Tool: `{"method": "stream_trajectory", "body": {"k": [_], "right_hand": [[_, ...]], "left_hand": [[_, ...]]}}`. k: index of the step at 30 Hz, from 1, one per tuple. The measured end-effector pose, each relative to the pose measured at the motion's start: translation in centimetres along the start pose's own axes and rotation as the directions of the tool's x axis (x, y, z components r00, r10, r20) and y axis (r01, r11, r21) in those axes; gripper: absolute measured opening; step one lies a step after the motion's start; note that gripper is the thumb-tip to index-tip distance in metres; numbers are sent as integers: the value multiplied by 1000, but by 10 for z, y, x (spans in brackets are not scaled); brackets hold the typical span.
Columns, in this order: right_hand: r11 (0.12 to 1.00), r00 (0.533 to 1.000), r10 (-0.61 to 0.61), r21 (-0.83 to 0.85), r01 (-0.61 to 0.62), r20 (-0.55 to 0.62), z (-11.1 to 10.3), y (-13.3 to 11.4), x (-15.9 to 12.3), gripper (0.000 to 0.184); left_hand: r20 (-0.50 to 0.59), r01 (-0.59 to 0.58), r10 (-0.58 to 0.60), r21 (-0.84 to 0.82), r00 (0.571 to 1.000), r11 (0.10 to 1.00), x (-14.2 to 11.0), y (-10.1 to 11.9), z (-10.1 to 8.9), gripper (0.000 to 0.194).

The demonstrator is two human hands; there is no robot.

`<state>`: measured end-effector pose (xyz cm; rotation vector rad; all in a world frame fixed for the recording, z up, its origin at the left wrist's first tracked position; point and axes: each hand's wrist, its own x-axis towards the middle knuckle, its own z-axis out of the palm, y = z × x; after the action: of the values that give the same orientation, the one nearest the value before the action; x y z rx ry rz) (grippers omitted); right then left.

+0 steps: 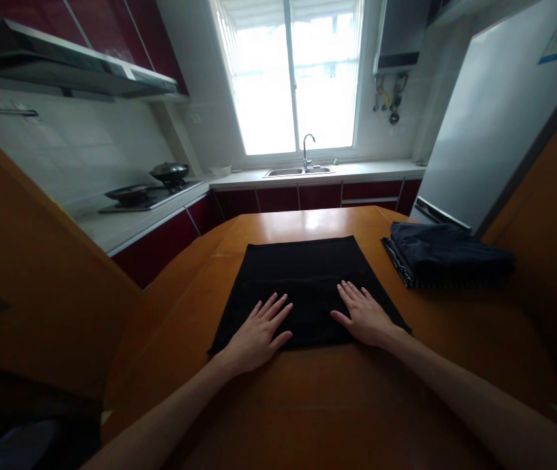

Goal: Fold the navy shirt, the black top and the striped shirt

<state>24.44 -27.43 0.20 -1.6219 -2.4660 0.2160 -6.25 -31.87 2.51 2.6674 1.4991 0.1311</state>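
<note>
A black cloth (302, 261), perhaps a garment, lies spread flat on the wooden table (302, 385), its far edge narrower in view than its near one. My left hand (259, 333) rests palm down on its near left part, fingers spread. On the near right part lies my right hand (364, 313), also flat with its fingers apart. Neither hand grips anything. A faint crease runs across the cloth just beyond my fingertips. The cloth under both palms is hidden.
A stack of folded dark clothes (447, 254) sits at the table's right side. Beyond the table are a counter with a sink (298, 172), a stove with pans (168, 172) at the left, and a fridge (488, 117) at the right.
</note>
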Motion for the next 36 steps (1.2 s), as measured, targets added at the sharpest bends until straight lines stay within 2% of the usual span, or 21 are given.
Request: {"method": "stream_trajectory", "body": {"k": [11,15,19,23,28,32,36], "right_hand": [[1000,1000,-1,-13,1,16,-2,-2,-1,81],[1000,1000,0,-2,0,-11,0,-1,-1,80],[1000,998,-13,21,14,-60,0,3,-3,77],[998,994,-50,31,53,-102,-2,11,-13,70],[987,979,-149,42,156,-140,-6,28,-39,62],[967,967,-235,75,242,-95,-15,44,-59,64],[952,955,-294,76,297,-44,-27,63,-71,68]], "left_hand": [[-5,-3,3,1,1000,1000,0,1,0,63],[-43,-58,59,9,997,998,-1,1,-1,60],[-9,-138,138,15,990,990,-9,-3,-7,59],[10,-210,209,22,978,978,-24,-17,-14,62],[-59,-228,227,-16,972,973,-51,-45,-22,61],[-97,-232,229,-26,969,972,-70,-67,-24,58],[-115,-256,250,-34,961,966,-80,-80,-25,54]]}}
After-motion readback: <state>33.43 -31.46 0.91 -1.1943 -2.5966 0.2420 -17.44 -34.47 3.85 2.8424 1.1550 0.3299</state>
